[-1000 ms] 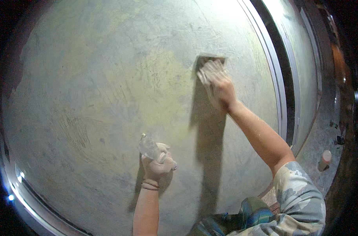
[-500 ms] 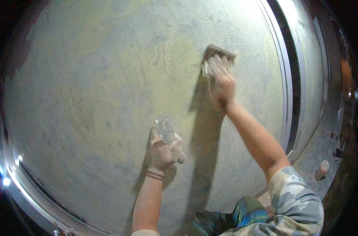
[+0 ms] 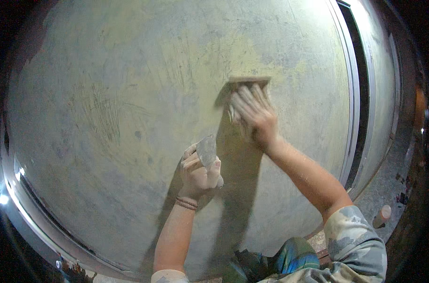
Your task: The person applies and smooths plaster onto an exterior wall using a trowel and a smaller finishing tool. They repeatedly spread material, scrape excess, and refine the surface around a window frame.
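Observation:
My left hand (image 3: 199,173), dusted white, is closed round a putty knife (image 3: 207,151). Its grey blade points up past my fingers, and the handle end shows beside my palm. Higher up and to the right, my right hand (image 3: 253,114) grips what looks like a sanding block (image 3: 249,80). The block is flat, brownish and blurred by motion, and my fingers cover most of it. It lies against a large grey-green panel (image 3: 153,94) with yellowish patches and scratch marks. The left hand is close to the same panel; whether it touches is unclear.
A long dark gap (image 3: 362,94) with pale edges runs down the panel's right side. A pale cylindrical container (image 3: 382,215) stands on the floor at lower right. A bright lamp (image 3: 3,199) shines at far left, beside a curved edge strip.
My right hand has moved down and slightly left with the sanding block, which has turned more level. My left hand has tilted the putty knife, whose blade now points more to the right.

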`<state>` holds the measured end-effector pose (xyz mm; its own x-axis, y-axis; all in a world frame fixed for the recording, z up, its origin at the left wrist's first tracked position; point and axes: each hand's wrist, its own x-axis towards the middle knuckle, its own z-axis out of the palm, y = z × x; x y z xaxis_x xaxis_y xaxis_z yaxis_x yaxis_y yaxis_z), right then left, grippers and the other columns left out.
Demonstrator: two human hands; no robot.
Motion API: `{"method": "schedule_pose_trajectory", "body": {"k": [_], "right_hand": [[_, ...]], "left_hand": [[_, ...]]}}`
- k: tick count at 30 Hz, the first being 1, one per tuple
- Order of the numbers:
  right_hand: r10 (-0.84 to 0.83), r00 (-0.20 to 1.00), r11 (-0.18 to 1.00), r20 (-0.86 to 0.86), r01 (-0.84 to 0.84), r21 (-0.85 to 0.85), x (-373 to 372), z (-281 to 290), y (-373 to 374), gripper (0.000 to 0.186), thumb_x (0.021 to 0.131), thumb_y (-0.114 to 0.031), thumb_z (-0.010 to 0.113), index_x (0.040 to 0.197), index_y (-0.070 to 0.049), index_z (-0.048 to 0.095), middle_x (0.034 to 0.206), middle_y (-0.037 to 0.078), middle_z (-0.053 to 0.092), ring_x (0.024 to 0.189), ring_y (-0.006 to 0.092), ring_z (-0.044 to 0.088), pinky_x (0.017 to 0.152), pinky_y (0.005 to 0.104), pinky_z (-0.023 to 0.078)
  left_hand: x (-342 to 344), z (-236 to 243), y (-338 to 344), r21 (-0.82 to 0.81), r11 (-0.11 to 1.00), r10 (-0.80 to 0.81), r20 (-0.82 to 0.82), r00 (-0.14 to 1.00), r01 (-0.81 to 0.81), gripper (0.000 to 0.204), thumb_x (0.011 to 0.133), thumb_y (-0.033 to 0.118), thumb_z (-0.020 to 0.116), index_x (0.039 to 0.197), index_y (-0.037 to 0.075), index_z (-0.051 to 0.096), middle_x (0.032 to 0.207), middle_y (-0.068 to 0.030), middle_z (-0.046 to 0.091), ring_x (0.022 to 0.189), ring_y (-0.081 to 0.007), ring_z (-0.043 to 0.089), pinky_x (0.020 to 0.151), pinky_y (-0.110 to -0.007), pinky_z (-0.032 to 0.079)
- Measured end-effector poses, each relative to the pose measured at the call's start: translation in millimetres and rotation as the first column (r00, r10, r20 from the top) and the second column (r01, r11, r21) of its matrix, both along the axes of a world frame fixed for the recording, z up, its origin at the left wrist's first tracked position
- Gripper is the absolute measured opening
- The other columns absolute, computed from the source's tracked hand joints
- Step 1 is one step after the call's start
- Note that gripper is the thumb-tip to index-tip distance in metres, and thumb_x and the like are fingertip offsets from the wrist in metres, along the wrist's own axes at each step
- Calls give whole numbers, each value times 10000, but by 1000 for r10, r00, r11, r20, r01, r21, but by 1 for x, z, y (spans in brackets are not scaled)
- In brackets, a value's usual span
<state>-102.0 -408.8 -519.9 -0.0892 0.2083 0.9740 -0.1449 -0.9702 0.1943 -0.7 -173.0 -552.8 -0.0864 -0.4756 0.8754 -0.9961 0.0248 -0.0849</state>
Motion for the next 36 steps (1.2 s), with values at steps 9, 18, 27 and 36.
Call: {"method": "schedule_pose_trajectory", "body": {"k": [9, 18, 27, 36], "right_hand": [[52, 986, 963, 161, -92, 253, -26, 36, -38, 387, 1017, -226, 515, 1377, -117, 609, 1455, 170, 554, 1395, 434, 447, 1193, 556, 286], [-30, 991, 975, 133, -1, 222, -22, 19, -72, 404, 1002, -241, 546, 1390, -145, 605, 1444, 178, 562, 1381, 434, 465, 1192, 558, 281], [-72, 996, 979, 57, 59, 195, -42, -7, -46, 386, 973, -231, 583, 1337, -116, 642, 1395, 187, 601, 1367, 424, 489, 1184, 561, 301], [126, 990, 992, -70, -124, 32, -65, -14, -47, 383, 984, -170, 524, 1345, -99, 632, 1449, 151, 563, 1413, 330, 455, 1205, 485, 319]], "left_hand": [[-10, 0, -1, -35, 998, -56, 2, 998, 57, 208, 923, 174, 591, 998, 35, 726, 997, -145, 719, 1026, -316, 665, 936, -431, 497], [-63, 17, -5, -235, 931, 285, -6, 959, -278, 666, 968, 79, 454, 1562, -76, 196, 1618, -298, 225, 1504, -449, 235, 1237, -521, 205], [-77, 17, -31, -114, 669, 740, 184, 647, -734, 767, 1002, 338, 530, 1600, 10, 179, 1678, -193, 123, 1560, -376, 53, 1237, -591, 52], [-74, 24, -19, -13, 685, 707, 251, 661, -728, 717, 1018, 285, 496, 1613, 51, 172, 1684, -196, 82, 1556, -399, 27, 1231, -596, 33]]}}
